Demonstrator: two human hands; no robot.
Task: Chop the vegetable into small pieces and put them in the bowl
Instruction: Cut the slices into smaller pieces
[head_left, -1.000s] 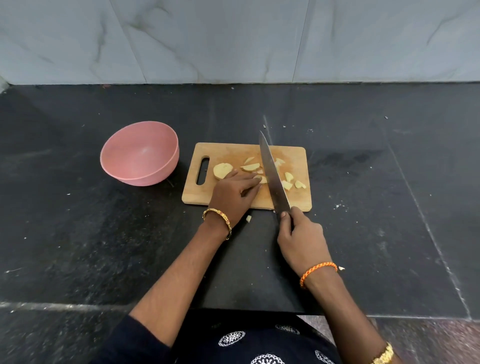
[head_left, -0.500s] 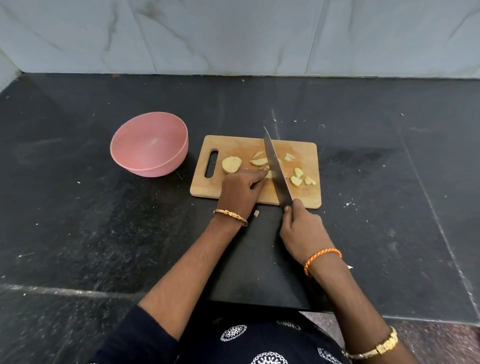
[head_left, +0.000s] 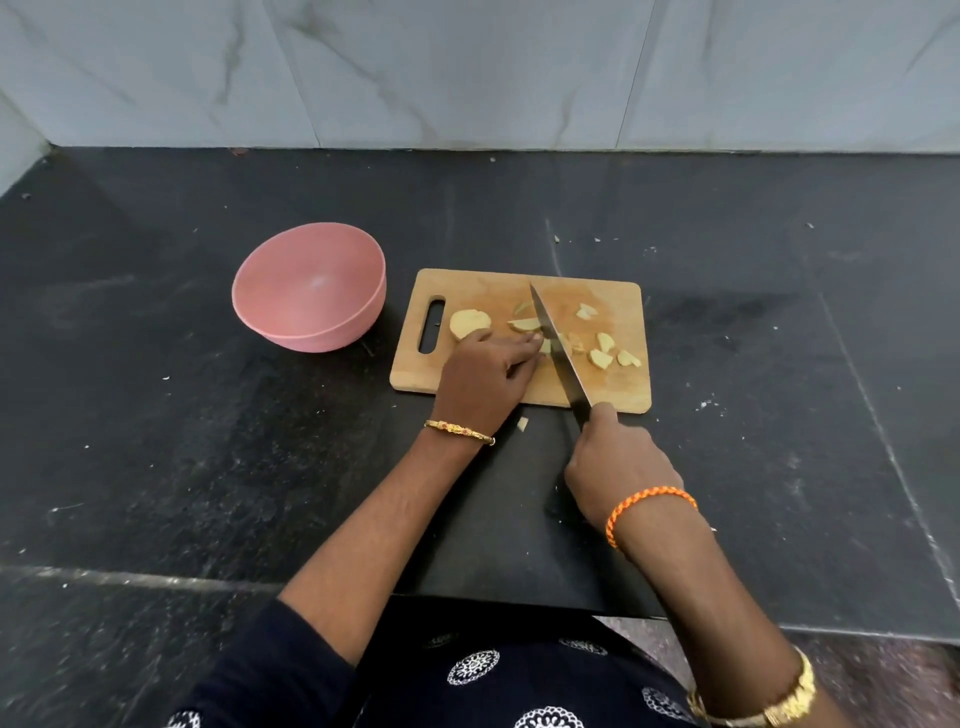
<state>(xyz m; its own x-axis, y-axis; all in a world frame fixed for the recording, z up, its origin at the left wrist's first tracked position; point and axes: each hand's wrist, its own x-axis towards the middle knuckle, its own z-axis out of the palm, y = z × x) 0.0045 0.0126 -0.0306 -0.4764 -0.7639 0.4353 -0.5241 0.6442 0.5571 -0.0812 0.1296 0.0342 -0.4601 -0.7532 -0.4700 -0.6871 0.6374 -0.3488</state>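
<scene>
Hands first: our right hand (head_left: 618, 462) is closed round the knife (head_left: 558, 353) handle, blade angled over the board (head_left: 618, 296). Left hand (head_left: 483, 379), fingers curled, pins a vegetable piece (head_left: 544, 345) vs the blade; cut bits (head_left: 605, 351) lie right of it. Pink bowl (head_left: 311, 288) sits left on the table (head_left: 156, 415), w/ nothing inside.

left hand (head_left: 480, 379) lies palm down, fingertips curled; right hand (head_left: 618, 462) fisted in a closed grip.

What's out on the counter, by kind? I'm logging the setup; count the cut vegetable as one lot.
Bowl: 1
Cutting board: 1
Knife: 1
Cut vegetable: 1 lot
Total: 4
</scene>
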